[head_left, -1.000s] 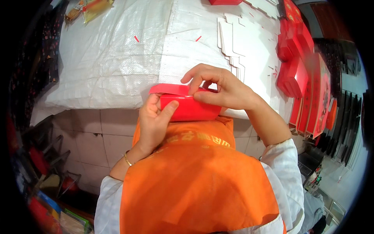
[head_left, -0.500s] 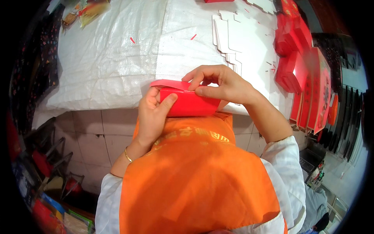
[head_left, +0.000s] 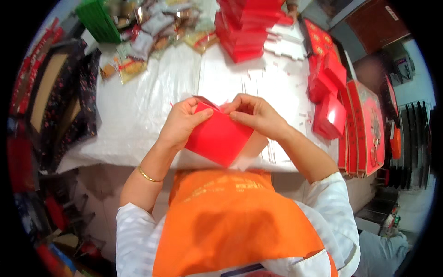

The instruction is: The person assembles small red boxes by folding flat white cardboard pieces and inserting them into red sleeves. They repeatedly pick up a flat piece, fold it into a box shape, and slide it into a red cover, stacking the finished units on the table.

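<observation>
A glossy red cardboard box, partly folded, is held in the air above the near edge of the table. My left hand grips its upper left corner, thumb on the front face and fingers behind. With thumb and fingertips, my right hand pinches the top edge near a raised flap. The box is tilted, one corner pointing down toward my orange apron. A pale side of it shows at the lower right, somewhat blurred. Its inside is hidden from me.
Stacked red boxes stand at the far middle, near flat white card blanks. More red boxes line the right edge beside large red panels. Small wrapped packets lie far left by a green crate.
The box has turned from lying level to a tilted, corner-down position in my hands. My view has shifted, bringing more of the table's far side into sight.
</observation>
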Action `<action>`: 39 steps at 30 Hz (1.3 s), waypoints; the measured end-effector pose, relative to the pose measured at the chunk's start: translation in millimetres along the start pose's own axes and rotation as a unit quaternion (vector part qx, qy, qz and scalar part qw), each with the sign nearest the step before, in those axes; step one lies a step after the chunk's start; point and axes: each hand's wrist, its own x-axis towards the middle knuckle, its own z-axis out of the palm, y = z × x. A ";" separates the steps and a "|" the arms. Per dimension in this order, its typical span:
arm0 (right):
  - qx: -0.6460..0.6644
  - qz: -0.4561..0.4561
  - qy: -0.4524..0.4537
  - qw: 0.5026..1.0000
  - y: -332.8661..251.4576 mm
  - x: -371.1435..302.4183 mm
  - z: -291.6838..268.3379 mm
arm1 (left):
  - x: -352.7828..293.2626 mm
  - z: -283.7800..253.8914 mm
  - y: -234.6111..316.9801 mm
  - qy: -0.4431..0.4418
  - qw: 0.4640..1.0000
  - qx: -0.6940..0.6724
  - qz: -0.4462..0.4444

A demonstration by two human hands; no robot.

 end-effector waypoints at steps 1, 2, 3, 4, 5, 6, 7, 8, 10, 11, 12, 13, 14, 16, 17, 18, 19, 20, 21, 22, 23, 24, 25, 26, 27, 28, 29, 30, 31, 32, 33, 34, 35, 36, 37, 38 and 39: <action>-0.013 -0.018 -0.001 1.000 -5.2 3.8 -2.4 | 9.0 -2.1 11.1 -0.011 1.000 0.011 0.001; -0.024 -0.025 0.007 0.999 -9.6 5.2 -3.8 | 17.3 -4.5 22.2 -0.025 0.999 0.023 -0.005; -0.036 -0.035 0.002 0.999 -14.3 9.1 -5.9 | 24.5 -6.2 31.7 -0.038 0.999 0.034 -0.013; -0.046 -0.033 0.005 0.998 -18.2 11.3 -7.9 | 30.8 -7.9 40.2 -0.052 0.997 0.044 -0.025; -0.044 -0.049 0.017 0.998 -20.2 13.7 -7.6 | 37.6 -7.4 46.1 -0.054 0.998 0.032 -0.010; -0.040 -0.054 0.036 0.997 -20.7 16.0 -6.9 | 43.1 -7.4 50.9 -0.052 0.997 0.054 -0.007; -0.033 -0.064 0.047 0.996 -20.3 17.0 -6.1 | 48.5 -8.3 56.1 -0.059 0.996 0.066 -0.005; -0.026 -0.049 0.066 0.996 -18.0 17.7 -4.1 | 53.1 -8.2 59.4 -0.064 0.995 0.078 -0.004; -0.002 -0.038 0.077 0.996 -11.1 17.2 -0.1 | 58.7 -6.1 62.2 -0.046 0.991 0.122 -0.038; 0.013 -0.016 0.091 0.996 -7.4 17.4 1.5 | 60.0 -4.1 62.8 -0.030 0.988 0.142 -0.059; 0.004 -0.023 0.101 0.995 -3.8 17.9 2.7 | 61.4 -2.1 64.6 -0.036 0.985 0.157 -0.059; -0.005 -0.030 0.111 0.993 -0.3 18.4 4.5 | 63.1 1.5 66.6 -0.036 0.983 0.170 -0.062; -0.015 -0.019 0.136 0.990 2.2 18.4 5.0 | 62.7 4.8 69.1 -0.031 0.980 0.184 -0.071; -0.015 -0.029 0.139 0.990 4.1 15.6 2.8 | 58.3 10.1 76.1 0.022 0.949 0.315 0.006; -0.014 -0.036 0.139 0.990 3.3 14.1 0.4 | 55.7 12.1 80.4 0.034 0.927 0.369 0.057; 0.015 -0.041 0.159 0.986 2.3 11.5 -2.0 | 50.0 13.2 82.1 0.108 0.878 0.439 0.157; 0.045 -0.054 0.167 0.983 0.7 8.1 -5.1 | 37.3 12.1 79.6 0.164 0.815 0.487 0.268; 0.078 -0.064 0.179 0.979 -0.5 4.9 -6.6 | 24.8 11.9 73.7 0.221 0.727 0.515 0.397; 0.086 -0.080 0.182 0.976 -1.7 2.1 -6.9 | 15.1 16.7 61.0 0.250 0.753 0.471 0.387; 0.097 -0.092 0.189 0.973 -1.7 -0.7 -5.7 | 4.4 23.3 42.8 0.282 0.768 0.417 0.395; 0.107 -0.101 0.205 0.968 -0.9 -3.3 -3.1 | -1.9 29.4 25.6 0.327 0.793 0.350 0.376; 0.085 -0.127 0.213 0.965 1.4 -4.2 1.8 | -4.5 35.0 8.8 0.289 0.832 0.294 0.372; 0.061 -0.150 0.227 0.960 4.6 -3.3 8.5 | -6.8 40.9 -7.9 0.267 0.877 0.221 0.333; 0.035 -0.166 0.228 0.959 8.4 -4.0 14.6 | -9.5 46.0 -22.5 0.261 0.920 0.143 0.255; 0.041 -0.154 0.234 0.959 11.5 -5.3 18.3 | -12.6 49.7 -33.3 0.261 0.918 0.117 0.276; 0.046 -0.142 0.232 0.961 13.6 -5.7 20.5 | -13.8 48.8 -37.0 0.276 0.908 0.137 0.284; 0.053 -0.122 0.238 0.962 15.4 -6.2 21.7 | -14.1 49.4 -39.5 0.287 0.902 0.157 0.280; 0.098 -0.109 0.217 0.965 16.4 -7.6 21.6 | -14.3 49.8 -39.7 0.288 0.891 0.175 0.306; 0.144 -0.085 0.203 0.965 17.0 -9.8 20.4 | -15.0 49.1 -37.5 0.295 0.900 0.176 0.269; 0.196 -0.081 0.185 0.960 17.0 -11.9 19.4 | -15.6 48.7 -34.8 0.292 0.903 0.175 0.262; 0.178 -0.070 0.189 0.963 16.9 -13.9 18.5 | -16.3 49.1 -32.8 0.282 0.905 0.174 0.266; 0.164 -0.078 0.187 0.965 16.4 -15.6 18.0 | -16.8 49.9 -31.5 0.283 0.910 0.171 0.249; 0.147 -0.076 0.187 0.968 15.9 -17.7 17.7 | -17.5 50.8 -31.0 0.279 0.914 0.168 0.242; 0.139 -0.077 0.187 0.969 15.3 -20.2 17.3 | -18.0 51.8 -31.3 0.279 0.921 0.158 0.223; 0.127 -0.067 0.188 0.972 14.6 -22.5 16.6 | -18.4 52.6 -32.0 0.274 0.921 0.159 0.227; 0.113 -0.056 0.192 0.973 14.0 -24.5 16.1 | -19.0 52.9 -32.8 0.274 0.924 0.155 0.219; 0.100 -0.059 0.190 0.975 13.4 -25.8 15.7 | -19.6 53.0 -33.5 0.274 0.926 0.149 0.212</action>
